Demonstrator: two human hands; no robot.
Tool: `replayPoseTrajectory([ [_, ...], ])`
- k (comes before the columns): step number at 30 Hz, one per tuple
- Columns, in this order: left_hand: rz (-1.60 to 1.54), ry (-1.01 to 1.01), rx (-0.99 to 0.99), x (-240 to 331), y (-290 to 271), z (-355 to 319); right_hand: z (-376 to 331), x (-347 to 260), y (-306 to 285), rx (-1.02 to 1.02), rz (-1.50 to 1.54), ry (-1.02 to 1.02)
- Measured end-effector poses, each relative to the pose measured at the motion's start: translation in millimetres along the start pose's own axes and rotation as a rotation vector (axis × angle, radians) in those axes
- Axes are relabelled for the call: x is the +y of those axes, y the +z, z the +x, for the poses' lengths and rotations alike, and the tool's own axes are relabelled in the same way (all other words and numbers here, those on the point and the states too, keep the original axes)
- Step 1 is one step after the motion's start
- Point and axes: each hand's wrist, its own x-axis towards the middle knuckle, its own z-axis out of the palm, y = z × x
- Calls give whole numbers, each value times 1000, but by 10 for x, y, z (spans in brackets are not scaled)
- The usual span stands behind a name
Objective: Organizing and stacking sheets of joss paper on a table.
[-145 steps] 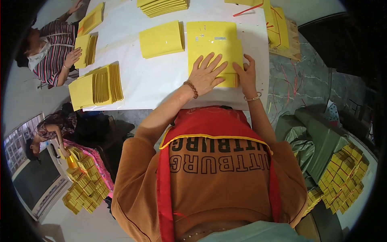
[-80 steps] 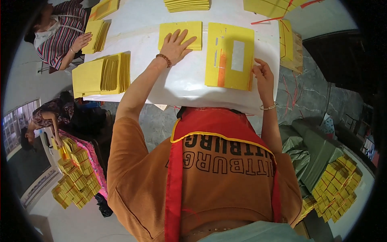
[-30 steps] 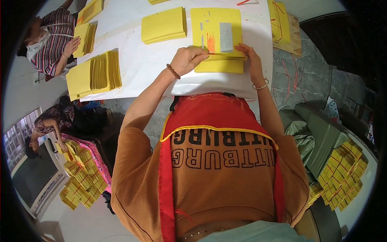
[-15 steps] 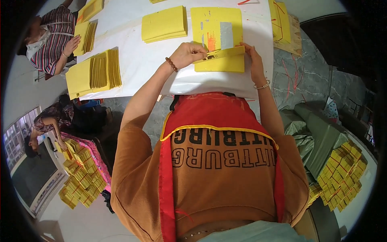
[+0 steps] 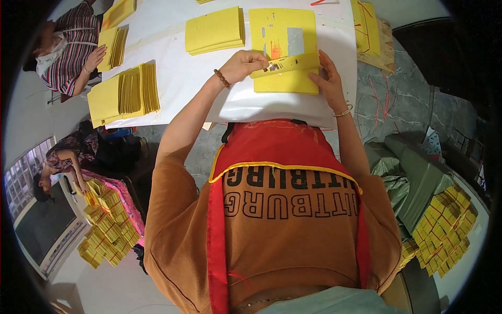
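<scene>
A strip-like fold of yellow paper point(image 5: 295, 62), with small dark and pale marks on its left part, lies between my hands at the table's near side. My left hand point(image 5: 244, 65), a beaded bracelet at its wrist, pinches the fold's left end. My right hand point(image 5: 330, 83) is at its right end, fingertips at the fold's edge and thumb lower down. Beneath it lies a plain yellow sheet or pad point(image 5: 286, 85). Just beyond lies a yellow sheet point(image 5: 282, 23) with grey patches and an orange smear.
A stack of yellow sheets point(image 5: 213, 30) lies left of my work, and a fanned stack point(image 5: 107, 99) stands at the table's left corner. A co-worker's hand point(image 5: 96, 56) rests by another stack. Tied yellow bundles point(image 5: 444, 230) are piled at right; another person bends over bundles point(image 5: 110, 220) at left.
The fold has tilted so that more of its marked face shows. My left hand has shifted slightly up, and my right thumb has come out toward the fold's right end.
</scene>
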Motion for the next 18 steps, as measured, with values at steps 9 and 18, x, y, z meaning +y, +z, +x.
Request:
replayPoseTrajectory([
  [9, -92, 25, 20, -7, 21, -38, 9, 5, -8, -1, -22, -24],
  [18, -66, 0, -33, 25, -18, -39, 17, 26, -8, -1, -17, -30],
])
